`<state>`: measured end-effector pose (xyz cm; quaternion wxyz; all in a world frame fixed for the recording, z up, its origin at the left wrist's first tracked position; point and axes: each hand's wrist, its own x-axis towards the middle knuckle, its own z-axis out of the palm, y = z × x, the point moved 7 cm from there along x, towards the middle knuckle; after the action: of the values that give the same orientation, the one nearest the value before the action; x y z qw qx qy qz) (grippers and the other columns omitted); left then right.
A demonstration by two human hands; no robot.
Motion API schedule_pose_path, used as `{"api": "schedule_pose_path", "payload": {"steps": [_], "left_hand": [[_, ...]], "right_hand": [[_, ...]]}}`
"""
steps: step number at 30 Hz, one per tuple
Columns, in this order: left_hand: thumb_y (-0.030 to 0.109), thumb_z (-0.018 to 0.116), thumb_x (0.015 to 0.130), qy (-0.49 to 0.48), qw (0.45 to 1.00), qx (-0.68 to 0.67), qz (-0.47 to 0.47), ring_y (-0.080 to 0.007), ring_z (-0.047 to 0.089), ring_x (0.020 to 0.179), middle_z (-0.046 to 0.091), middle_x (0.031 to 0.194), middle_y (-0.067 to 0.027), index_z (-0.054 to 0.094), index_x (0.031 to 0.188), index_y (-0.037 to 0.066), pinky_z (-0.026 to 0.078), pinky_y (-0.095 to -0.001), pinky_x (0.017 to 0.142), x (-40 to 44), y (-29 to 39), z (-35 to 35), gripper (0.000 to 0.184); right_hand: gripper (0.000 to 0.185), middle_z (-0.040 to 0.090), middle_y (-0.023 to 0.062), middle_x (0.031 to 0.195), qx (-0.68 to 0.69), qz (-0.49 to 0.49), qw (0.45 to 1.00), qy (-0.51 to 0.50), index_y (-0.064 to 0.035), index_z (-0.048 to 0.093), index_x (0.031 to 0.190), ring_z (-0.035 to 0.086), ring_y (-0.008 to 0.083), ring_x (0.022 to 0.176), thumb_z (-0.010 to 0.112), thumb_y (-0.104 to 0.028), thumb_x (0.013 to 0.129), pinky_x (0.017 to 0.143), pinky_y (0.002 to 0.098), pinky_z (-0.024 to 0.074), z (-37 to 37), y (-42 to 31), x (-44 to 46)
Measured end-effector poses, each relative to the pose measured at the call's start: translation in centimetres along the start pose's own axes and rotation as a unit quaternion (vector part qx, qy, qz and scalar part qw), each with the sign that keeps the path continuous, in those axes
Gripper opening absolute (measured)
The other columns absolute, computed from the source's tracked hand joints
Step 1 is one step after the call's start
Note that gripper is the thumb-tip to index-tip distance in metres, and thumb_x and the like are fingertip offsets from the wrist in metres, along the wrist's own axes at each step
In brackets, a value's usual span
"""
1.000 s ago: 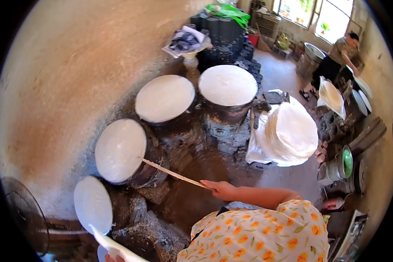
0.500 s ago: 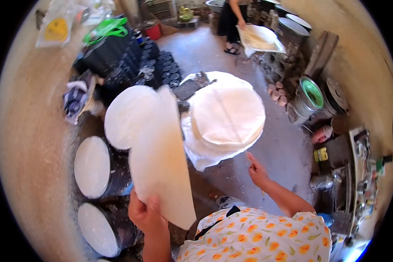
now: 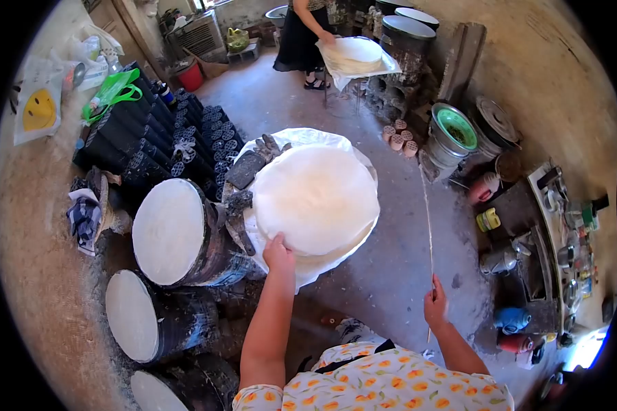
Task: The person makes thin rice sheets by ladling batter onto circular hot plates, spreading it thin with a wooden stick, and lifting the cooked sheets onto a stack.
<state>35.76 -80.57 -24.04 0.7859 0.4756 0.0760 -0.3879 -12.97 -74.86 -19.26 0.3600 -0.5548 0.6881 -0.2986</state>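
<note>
A thin, pale round pancake [image 3: 315, 198] lies spread over a stack of similar sheets on a white cloth [image 3: 306, 276]. My left hand [image 3: 279, 253] is closed at the near-left edge of that top pancake, its thumb and fingers pressed on the rim. Out to the right, my right hand [image 3: 435, 303] grips a long thin stick [image 3: 429, 229], which points away from me over the floor. Dark work gloves [image 3: 247, 168] rest by the stack's far-left side.
White-topped round drums [image 3: 168, 229] stand along my left. Black honeycomb coal briquettes [image 3: 206, 140] are piled behind them, and spent reddish briquettes [image 3: 399, 140] sit farther right. Another person [image 3: 305, 41] is at a cloth-covered stack at the back. A metal pot with green basin [image 3: 457, 130] stands right.
The pancake, half-raised over the left drums before, now lies flat on the stack. My left hand moved right with its edge. My right hand moved right, and the stick shows clearly now.
</note>
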Motion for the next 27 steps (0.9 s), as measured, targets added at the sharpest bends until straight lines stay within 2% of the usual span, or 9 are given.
{"api": "schedule_pose_path", "payload": {"steps": [2, 4, 9, 12, 15, 21, 23, 26, 27], "left_hand": [[0.0, 0.061, 0.082, 0.041, 0.998, 0.011, -0.055, -0.0211, 0.061, 0.085, 0.063, 0.093, -0.0113, 0.06, 0.098, -0.002, 0.051, -0.0316, 0.077, 1.3, -1.6, -2.5, 0.016], [-0.002, 0.061, 0.081, -0.047, 0.986, 0.112, -0.11, -0.0219, 0.061, 0.082, 0.062, 0.089, -0.0118, 0.06, 0.094, -0.003, 0.052, -0.032, 0.074, 1.9, -1.7, -4.0, 0.014], [-0.002, 0.061, 0.079, -0.038, 0.992, 0.073, -0.092, -0.0239, 0.062, 0.079, 0.062, 0.087, -0.0126, 0.06, 0.092, -0.003, 0.054, -0.0351, 0.073, -6.6, 5.0, -8.0, 0.013], [-0.002, 0.061, 0.079, 0.067, 0.992, 0.047, -0.096, -0.0268, 0.062, 0.087, 0.063, 0.092, -0.0141, 0.06, 0.094, -0.003, 0.053, -0.0391, 0.082, -13.4, 7.4, -16.4, 0.015], [-0.002, 0.06, 0.079, 0.217, 0.971, 0.005, -0.101, -0.0281, 0.062, 0.089, 0.063, 0.093, -0.0151, 0.06, 0.093, -0.003, 0.054, -0.039, 0.083, -22.1, 8.1, -25.8, 0.014], [0.0, 0.057, 0.081, 0.41, 0.898, -0.157, -0.025, -0.0302, 0.06, 0.091, 0.061, 0.092, -0.0172, 0.057, 0.093, -0.005, 0.053, -0.0425, 0.086, -40.8, 3.0, -40.3, 0.013], [0.001, 0.058, 0.081, 0.43, 0.881, -0.197, -0.003, -0.0303, 0.06, 0.091, 0.061, 0.092, -0.0173, 0.057, 0.092, -0.006, 0.053, -0.0424, 0.086, -45.8, -1.2, -43.3, 0.013], [0.002, 0.058, 0.081, 0.418, 0.905, -0.027, 0.072, -0.0303, 0.061, 0.09, 0.061, 0.09, -0.0174, 0.056, 0.092, -0.006, 0.053, -0.0425, 0.086, -49.2, -3.0, -44.7, 0.014], [0.002, 0.058, 0.081, 0.46, 0.871, -0.169, 0.04, -0.03, 0.061, 0.089, 0.062, 0.089, -0.0174, 0.056, 0.092, -0.007, 0.053, -0.0421, 0.086, -49.7, -4.1, -44.5, 0.013]], "right_hand": [[0.056, 0.046, 0.0021, 0.07, -0.005, -0.008, 1.0, -0.016, -0.0111, 0.042, 0.138, 0.042, 0.0097, 0.059, 0.05, 0.001, 0.084, 0.056, 0.0244, 0.0411, 0.7, -0.7, 0.3], [0.057, 0.047, 0.0031, 0.071, 0.003, -0.037, 0.998, -0.044, -0.0111, 0.042, 0.137, 0.043, 0.0101, 0.06, 0.05, 0.002, 0.083, 0.058, 0.0244, 0.0423, 1.9, -1.7, 0.9], [0.057, 0.059, 0.0098, 0.087, -0.031, -0.136, 0.97, -0.197, -0.0102, 0.044, 0.136, 0.053, 0.0157, 0.068, 0.051, 0.004, 0.082, 0.066, 0.0265, 0.0463, 7.6, -9.4, 2.9], [0.056, 0.062, 0.0107, 0.093, -0.021, -0.263, 0.924, -0.277, -0.0107, 0.046, 0.134, 0.056, 0.0164, 0.07, 0.05, 0.006, 0.081, 0.066, 0.0266, 0.0462, 14.5, -15.0, 3.3], [0.057, 0.058, 0.0206, 0.119, 0.008, -0.414, 0.835, -0.361, -0.0119, 0.048, 0.132, 0.058, 0.0308, 0.11, 0.05, 0.005, 0.078, 0.091, 0.0335, 0.0443, 21.3, -23.2, 0.4], [0.06, 0.062, 0.022, 0.098, -0.08, -0.477, 0.754, -0.445, -0.0258, 0.042, 0.136, 0.06, 0.0405, 0.088, 0.05, -0.004, 0.08, 0.078, 0.0466, 0.0477, 37.7, -32.9, -4.0], [0.057, 0.063, 0.0227, 0.092, -0.124, -0.516, 0.74, -0.413, -0.0265, 0.042, 0.135, 0.061, 0.0408, 0.084, 0.048, -0.007, 0.082, 0.075, 0.0474, 0.0479, 40.9, -37.0, -5.4], [0.039, 0.063, 0.025, 0.094, -0.289, -0.522, 0.692, -0.406, -0.016, 0.051, 0.128, 0.061, 0.041, 0.089, 0.043, -0.024, 0.091, 0.079, 0.0465, 0.048, 47.2, -39.2, -6.5], [0.039, 0.064, 0.0244, 0.094, -0.326, -0.508, 0.697, -0.387, -0.0175, 0.048, 0.131, 0.062, 0.0397, 0.09, 0.04, -0.023, 0.093, 0.078, 0.0463, 0.0487, 49.3, -39.3, -6.4]]}}
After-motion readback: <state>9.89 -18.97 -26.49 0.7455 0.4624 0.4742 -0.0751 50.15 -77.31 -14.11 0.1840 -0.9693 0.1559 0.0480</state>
